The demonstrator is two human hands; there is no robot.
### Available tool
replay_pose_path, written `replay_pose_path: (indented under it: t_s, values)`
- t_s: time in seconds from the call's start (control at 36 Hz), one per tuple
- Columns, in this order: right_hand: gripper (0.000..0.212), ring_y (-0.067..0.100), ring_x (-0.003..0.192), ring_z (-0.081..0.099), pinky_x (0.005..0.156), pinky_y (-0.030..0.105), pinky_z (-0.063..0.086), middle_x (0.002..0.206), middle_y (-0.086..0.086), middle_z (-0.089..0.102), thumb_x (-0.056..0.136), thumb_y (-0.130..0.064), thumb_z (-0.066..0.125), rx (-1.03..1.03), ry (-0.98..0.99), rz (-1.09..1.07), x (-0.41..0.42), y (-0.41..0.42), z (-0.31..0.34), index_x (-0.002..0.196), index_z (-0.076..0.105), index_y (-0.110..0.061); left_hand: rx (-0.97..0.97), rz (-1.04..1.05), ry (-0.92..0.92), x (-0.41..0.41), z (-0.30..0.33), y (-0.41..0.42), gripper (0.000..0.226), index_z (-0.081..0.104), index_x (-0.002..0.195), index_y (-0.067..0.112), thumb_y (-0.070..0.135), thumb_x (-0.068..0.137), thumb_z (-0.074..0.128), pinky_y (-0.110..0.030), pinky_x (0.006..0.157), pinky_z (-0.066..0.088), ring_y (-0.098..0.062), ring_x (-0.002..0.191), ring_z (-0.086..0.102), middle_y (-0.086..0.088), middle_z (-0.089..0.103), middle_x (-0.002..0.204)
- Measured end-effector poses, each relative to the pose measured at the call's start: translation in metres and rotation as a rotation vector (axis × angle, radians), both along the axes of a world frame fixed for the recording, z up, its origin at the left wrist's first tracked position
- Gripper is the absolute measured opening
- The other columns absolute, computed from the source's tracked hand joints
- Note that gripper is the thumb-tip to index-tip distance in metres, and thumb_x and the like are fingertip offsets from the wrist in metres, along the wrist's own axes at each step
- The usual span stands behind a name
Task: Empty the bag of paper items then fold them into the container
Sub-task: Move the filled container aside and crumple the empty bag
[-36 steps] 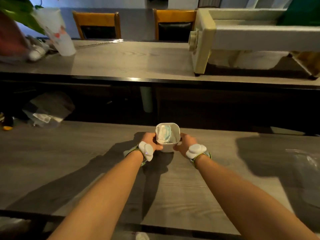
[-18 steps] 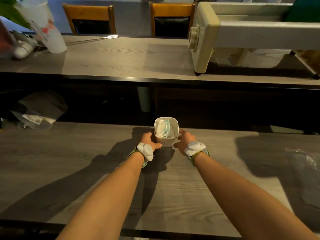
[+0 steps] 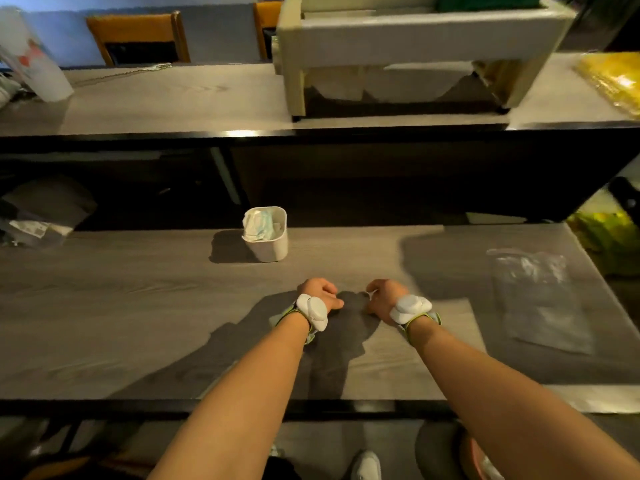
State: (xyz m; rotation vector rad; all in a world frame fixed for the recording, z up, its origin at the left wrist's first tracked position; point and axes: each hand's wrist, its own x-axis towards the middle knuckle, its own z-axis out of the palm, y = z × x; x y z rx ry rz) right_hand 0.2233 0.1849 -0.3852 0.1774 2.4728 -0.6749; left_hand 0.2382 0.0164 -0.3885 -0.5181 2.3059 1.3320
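Two hands rest low over the grey counter [image 3: 104, 306], close together, and both hold nothing. The left hand [image 3: 320, 294] has its fingers loosely curled, with the thumb poking out toward the other hand. The right hand [image 3: 384, 296] is loosely curled too. Each wrist has a white band with a lumpy white block on it.

The white container [image 3: 268, 237] stands upright on the counter, past the hands and a little to their left, near the far edge. It is well apart from both hands. Folded paper items [image 3: 259, 223], white with a bit of pale blue, are packed inside the container and reach up to its rim.

A clear plastic bag [image 3: 540, 299] lies flat on the counter, far to the right of the container and to the right of the right hand.
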Motion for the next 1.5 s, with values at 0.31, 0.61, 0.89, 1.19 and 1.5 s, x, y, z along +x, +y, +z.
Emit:
replay_pose_path:
  t_s: [0.31,0.61,0.89,1.19,1.5]
  values:
    - [0.047,0.025,0.107,0.063,0.081,0.026,0.046,0.115,0.007,0.067,0.084,-0.033,0.072,-0.085,0.094,-0.224,0.041,0.151,0.015,0.125,0.060,-0.015,-0.093,-0.418,0.084,-0.004,0.006,0.158,0.041,0.066,0.108,0.011,0.014,0.070,0.079,-0.035,0.092,0.054,-0.026,0.098,0.067,-0.011,0.071,0.106]
    - [0.064,0.017,0.108,0.055,0.094,0.025,0.044,0.123,0.003,0.055,0.072,-0.028,0.082,0.036,0.279,-0.271,0.052,0.295,0.040,0.130,0.056,-0.023,-0.426,-1.015,0.307,-0.054,0.019,0.310,0.089,0.033,0.144,0.031,0.049,0.069,0.076,-0.047,0.107,0.040,-0.034,0.136,0.034,-0.007,0.030,0.151]
    - [0.078,0.033,0.149,0.007,0.120,0.048,0.014,0.163,0.002,-0.002,0.090,-0.051,0.051,0.603,0.248,0.144,0.000,0.350,0.005,0.151,0.003,-0.043,-0.598,-1.294,0.301,-0.106,-0.029,0.355,0.126,-0.009,0.148,0.044,0.063,0.058,0.077,-0.055,0.118,0.010,-0.038,0.147,-0.016,-0.007,-0.019,0.160]
    - [0.088,0.029,0.145,0.023,0.119,0.045,0.022,0.158,0.003,0.024,0.073,-0.055,0.071,0.342,0.185,0.154,-0.027,0.361,-0.042,0.147,0.025,-0.042,-0.364,-1.243,0.405,-0.124,-0.042,0.361,0.057,0.044,0.141,0.031,0.035,0.087,0.063,-0.033,0.120,0.014,-0.027,0.147,0.016,-0.004,0.022,0.158]
    - [0.019,0.029,0.096,0.062,0.077,0.027,0.040,0.100,0.008,0.070,0.086,-0.013,0.060,0.082,0.458,-0.268,0.050,0.357,-0.059,0.102,0.069,-0.015,-0.303,-0.916,0.279,-0.051,-0.034,0.364,0.029,0.071,0.104,0.030,0.015,0.081,0.061,-0.023,0.079,0.049,-0.022,0.100,0.066,-0.001,0.071,0.106]
